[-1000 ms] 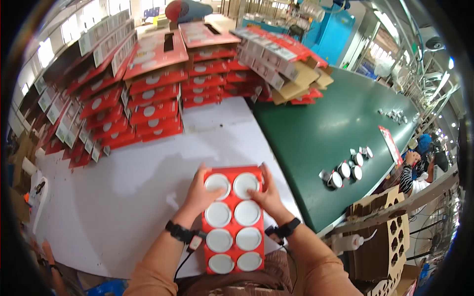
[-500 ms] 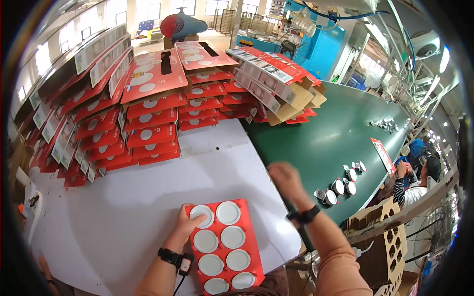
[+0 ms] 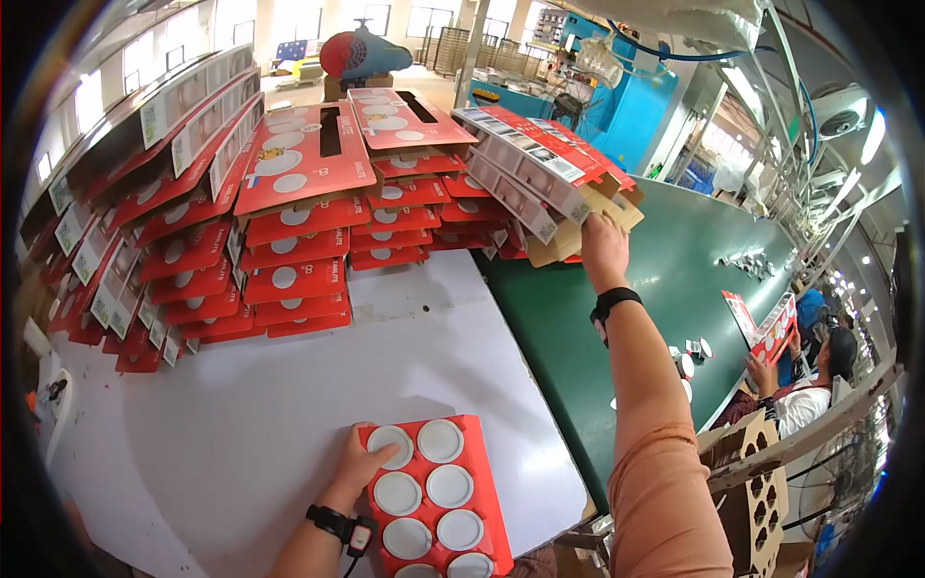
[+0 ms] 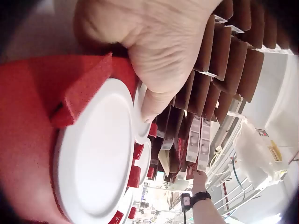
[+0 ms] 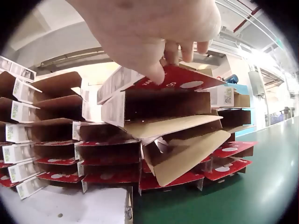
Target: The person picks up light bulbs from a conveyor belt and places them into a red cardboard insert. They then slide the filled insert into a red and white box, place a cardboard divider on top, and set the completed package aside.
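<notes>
A red tray (image 3: 484, 508) with two rows of white discs (image 3: 440, 441) lies at the near edge of the white table. My left hand (image 3: 357, 466) holds its upper left corner, thumb on top of one disc. The left wrist view shows the thumb (image 4: 156, 100) pressing a disc's rim; the other fingers are mostly hidden. Reaching far forward, my right hand (image 3: 604, 252) grips the open end of a red carton (image 5: 175, 77) on top of the pile over the green surface. Tan flaps (image 5: 173, 126) hang out just below that hand.
Stacks of open red cartons (image 3: 299, 207) fill the back and left of the white table (image 3: 289, 414). Right of it runs the green surface (image 3: 549, 328), with small white-faced parts (image 3: 704, 348) partly behind my right arm. A person (image 3: 819, 371) handles a red carton at far right.
My right hand has left the tray and swung forward and right to the carton pile. The left hand still holds the tray, now lower in view. The far person now holds up a carton.
</notes>
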`<action>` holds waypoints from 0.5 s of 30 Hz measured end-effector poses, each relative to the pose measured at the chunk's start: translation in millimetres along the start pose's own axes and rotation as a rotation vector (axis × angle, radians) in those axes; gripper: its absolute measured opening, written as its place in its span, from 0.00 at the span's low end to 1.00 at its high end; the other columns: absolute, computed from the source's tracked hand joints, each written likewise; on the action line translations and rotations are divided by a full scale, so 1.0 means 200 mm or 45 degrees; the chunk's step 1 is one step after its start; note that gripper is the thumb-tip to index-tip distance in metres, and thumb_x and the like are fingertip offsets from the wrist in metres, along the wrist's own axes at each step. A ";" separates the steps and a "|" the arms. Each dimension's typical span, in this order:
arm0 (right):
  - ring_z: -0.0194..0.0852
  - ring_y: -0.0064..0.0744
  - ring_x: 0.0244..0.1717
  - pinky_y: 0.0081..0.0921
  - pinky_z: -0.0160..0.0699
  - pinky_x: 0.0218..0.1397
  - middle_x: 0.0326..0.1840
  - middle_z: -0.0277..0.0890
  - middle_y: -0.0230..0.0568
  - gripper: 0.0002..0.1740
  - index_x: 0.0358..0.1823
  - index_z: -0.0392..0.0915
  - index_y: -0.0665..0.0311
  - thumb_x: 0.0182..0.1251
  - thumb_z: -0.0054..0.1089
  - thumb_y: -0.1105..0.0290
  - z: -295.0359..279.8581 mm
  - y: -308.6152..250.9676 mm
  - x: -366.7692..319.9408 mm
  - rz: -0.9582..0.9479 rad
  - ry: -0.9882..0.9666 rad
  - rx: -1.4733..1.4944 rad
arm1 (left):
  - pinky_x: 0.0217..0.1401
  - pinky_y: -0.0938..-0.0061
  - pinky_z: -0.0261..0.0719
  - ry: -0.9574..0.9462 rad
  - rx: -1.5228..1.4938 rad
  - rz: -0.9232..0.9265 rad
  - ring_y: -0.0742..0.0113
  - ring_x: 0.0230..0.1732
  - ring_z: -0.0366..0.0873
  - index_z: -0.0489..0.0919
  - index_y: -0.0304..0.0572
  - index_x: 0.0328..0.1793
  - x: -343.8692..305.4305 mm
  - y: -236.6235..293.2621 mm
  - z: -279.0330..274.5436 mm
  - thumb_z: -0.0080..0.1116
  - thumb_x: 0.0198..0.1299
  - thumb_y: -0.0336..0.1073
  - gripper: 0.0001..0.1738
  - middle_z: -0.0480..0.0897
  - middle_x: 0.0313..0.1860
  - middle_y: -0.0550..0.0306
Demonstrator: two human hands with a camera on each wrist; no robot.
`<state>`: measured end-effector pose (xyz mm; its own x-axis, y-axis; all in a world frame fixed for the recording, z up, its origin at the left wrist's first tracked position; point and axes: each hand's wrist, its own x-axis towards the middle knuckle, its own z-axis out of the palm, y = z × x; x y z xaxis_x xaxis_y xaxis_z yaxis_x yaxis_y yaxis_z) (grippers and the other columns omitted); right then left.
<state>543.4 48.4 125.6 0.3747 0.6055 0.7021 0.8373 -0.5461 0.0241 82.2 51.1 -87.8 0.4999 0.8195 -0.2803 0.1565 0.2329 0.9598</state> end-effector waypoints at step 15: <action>0.67 0.22 0.32 0.22 0.68 0.37 0.29 0.74 0.33 0.08 0.35 0.76 0.69 0.66 0.55 0.70 -1.10 0.62 -0.87 0.739 0.688 0.670 | 0.50 0.69 0.77 0.096 0.026 0.030 0.65 0.46 0.76 0.67 0.36 0.53 -0.05 -0.02 0.01 0.68 0.48 0.29 0.28 0.77 0.46 0.52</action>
<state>493.8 -251.7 163.9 0.6642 -0.0997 0.7409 0.6995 -0.2668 -0.6630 77.9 41.3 -89.0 0.4383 0.8617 -0.2555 0.1634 0.2031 0.9654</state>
